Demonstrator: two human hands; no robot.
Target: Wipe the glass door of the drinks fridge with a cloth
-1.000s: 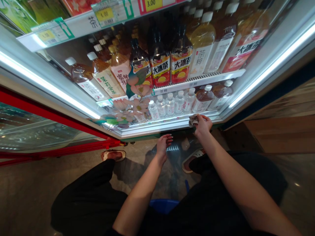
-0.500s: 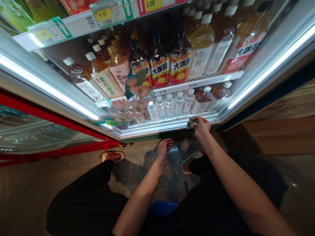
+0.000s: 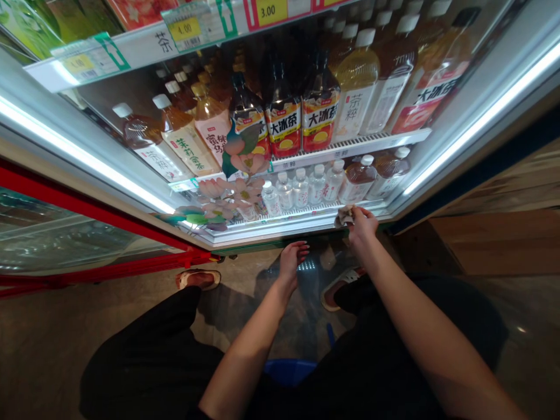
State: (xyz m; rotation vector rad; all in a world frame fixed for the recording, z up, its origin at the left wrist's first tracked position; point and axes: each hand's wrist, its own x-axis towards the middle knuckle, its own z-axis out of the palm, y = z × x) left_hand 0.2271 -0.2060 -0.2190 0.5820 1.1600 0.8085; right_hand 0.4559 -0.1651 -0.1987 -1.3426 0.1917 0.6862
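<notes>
My right hand [image 3: 363,226] is closed around a crumpled greyish cloth [image 3: 344,216], at the right part of the lit drinks cooler's bottom edge [image 3: 280,234]. My left hand [image 3: 294,261] hangs just in front of that edge, above the floor. Its fingers are loosely bent and apart, with nothing between them. Behind the cloth, small clear bottles [image 3: 300,188] and brown-drink bottles [image 3: 359,178] line the lowest shelf. A pink flower decal [image 3: 245,162] partly covers the bottles at the left.
Larger tea bottles [image 3: 283,119] fill the shelf above, under a price rail [image 3: 144,44]. A red frame [image 3: 96,219] with glass stands at the left. Cardboard boxes [image 3: 503,239] are at the right. Something blue [image 3: 289,370] shows below, between my legs.
My right hand and the cloth have shifted very slightly to the right, and more of the cloth shows. My left hand is nearly still, a touch higher.
</notes>
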